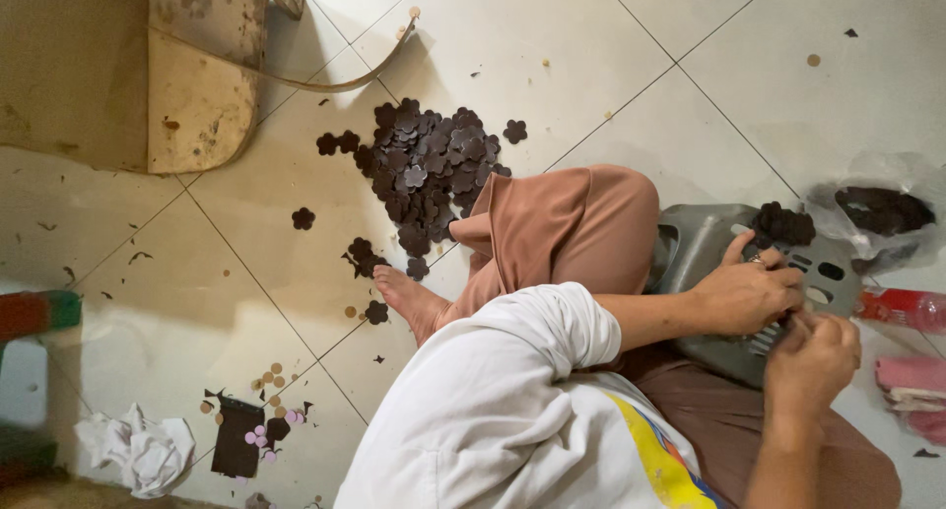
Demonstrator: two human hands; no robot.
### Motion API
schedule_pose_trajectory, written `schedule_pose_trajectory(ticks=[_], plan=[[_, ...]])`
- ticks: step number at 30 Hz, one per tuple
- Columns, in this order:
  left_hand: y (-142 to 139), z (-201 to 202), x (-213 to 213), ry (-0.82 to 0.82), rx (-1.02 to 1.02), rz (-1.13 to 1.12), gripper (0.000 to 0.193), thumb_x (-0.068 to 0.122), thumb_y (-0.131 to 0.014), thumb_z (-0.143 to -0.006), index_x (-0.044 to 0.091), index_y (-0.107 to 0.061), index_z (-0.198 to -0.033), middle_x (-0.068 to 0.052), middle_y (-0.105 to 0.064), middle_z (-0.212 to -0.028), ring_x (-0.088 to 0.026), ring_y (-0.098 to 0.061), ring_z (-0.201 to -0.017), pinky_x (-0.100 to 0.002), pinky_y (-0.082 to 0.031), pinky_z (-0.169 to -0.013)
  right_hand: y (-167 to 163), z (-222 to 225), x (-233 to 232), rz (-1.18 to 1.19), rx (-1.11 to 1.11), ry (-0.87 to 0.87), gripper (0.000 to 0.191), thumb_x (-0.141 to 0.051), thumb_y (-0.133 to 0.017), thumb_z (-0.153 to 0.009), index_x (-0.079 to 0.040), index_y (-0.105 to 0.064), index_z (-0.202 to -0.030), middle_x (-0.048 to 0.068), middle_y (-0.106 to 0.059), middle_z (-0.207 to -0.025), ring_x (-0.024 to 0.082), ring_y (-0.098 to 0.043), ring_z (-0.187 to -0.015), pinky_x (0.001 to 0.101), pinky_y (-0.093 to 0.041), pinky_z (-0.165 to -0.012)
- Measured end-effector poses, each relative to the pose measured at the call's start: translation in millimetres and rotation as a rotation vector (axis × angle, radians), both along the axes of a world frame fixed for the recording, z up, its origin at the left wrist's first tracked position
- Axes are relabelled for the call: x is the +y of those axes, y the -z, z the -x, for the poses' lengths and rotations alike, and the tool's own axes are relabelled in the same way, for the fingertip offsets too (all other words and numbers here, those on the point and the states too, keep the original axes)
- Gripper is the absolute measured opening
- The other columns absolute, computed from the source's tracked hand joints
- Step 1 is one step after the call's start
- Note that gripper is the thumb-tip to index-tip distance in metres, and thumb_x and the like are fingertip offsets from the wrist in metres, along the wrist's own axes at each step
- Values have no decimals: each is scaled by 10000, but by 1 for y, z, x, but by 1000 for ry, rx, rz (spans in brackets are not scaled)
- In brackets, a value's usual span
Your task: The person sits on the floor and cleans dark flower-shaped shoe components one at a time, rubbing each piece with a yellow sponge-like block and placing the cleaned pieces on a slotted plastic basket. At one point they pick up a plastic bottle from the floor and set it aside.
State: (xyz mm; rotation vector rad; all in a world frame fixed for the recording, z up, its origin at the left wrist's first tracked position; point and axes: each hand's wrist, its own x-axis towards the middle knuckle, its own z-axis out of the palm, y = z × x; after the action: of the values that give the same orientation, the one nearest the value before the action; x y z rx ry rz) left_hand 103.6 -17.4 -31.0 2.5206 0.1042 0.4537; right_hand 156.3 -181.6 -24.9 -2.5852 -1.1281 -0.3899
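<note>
I see both hands working close together at the right of the head view, over a grey plastic stool (702, 243) lying on its side against the person's lap. The left hand (751, 294) rests on the stool's slotted face, thumb raised, a ring on one finger; its fingers curl down at the slots, and I cannot tell whether they pinch anything. The right hand (814, 361) sits just beside it, fingertips drawn together in a narrow grip on something small and dark that is too hidden for me to name. A small heap of dark flower-shaped cutouts (783, 223) lies on the stool just above the left hand. Next to it, a clear plastic bag (880, 213) holds more dark pieces. A big pile of the same dark flower cutouts (429, 169) is spread on the tiled floor (631, 66), beyond the bent knee in brown trousers (567, 228), with a bare foot (409, 300) near the pile's edge. A crumpled white cloth (138, 452) lies well apart, lower left.
</note>
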Motion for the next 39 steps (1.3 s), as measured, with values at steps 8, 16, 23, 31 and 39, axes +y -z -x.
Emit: schedule_pose_trajectory(ticks=[8, 16, 23, 31, 39], plan=[[0, -2, 0, -22, -21, -12, 260, 241, -667, -811, 247, -747, -1058, 75, -638, -1187, -183, -542, -1223, -712, -254, -1195, -2, -10, 4, -46, 8, 4, 98, 55, -625, -934, 8, -664, -1012, 169, -634, -1040, 344, -620, -984, 436, -512, -952], [4, -1, -2, -27, -67, 23, 243, 250, -666, -820, 230, -749, -1048, 70, -650, -1169, -181, -552, -1207, -711, -261, -1201, -3, -7, 7, -59, 3, 7, 83, 56, -655, -933, 9, -669, -999, 175, -677, -1025, 349, -635, -932, 442, -518, -908], [1, -2, -1, -9, 31, -63, 249, 232, -659, -826, 207, -749, -1058, 70, -650, -1151, -166, -552, -1209, -711, -241, -1193, 0, 0, 4, -97, 30, -11, 93, 37, -677, -974, 1, -650, -1055, 162, -699, -1080, 349, -667, -1004, 435, -513, -941], [4, 1, -5, -33, -61, 37, 216, 212, -669, -808, 207, -767, -1000, 57, -653, -1188, -211, -540, -1231, -721, -237, -1197, -3, 5, 8, -72, 98, 104, 318, 64, -662, -947, 7, -602, -1254, 225, -688, -1110, 416, -642, -1051, 512, -491, -1002], [2, 1, -4, -44, -20, 6, 234, 226, -665, -807, 226, -769, -1016, 52, -652, -1204, -226, -538, -1261, -720, -231, -1183, -2, 12, 8, -97, 144, 86, 354, 5, -693, -978, 1, -586, -1315, 232, -675, -1133, 432, -626, -1084, 519, -466, -977]])
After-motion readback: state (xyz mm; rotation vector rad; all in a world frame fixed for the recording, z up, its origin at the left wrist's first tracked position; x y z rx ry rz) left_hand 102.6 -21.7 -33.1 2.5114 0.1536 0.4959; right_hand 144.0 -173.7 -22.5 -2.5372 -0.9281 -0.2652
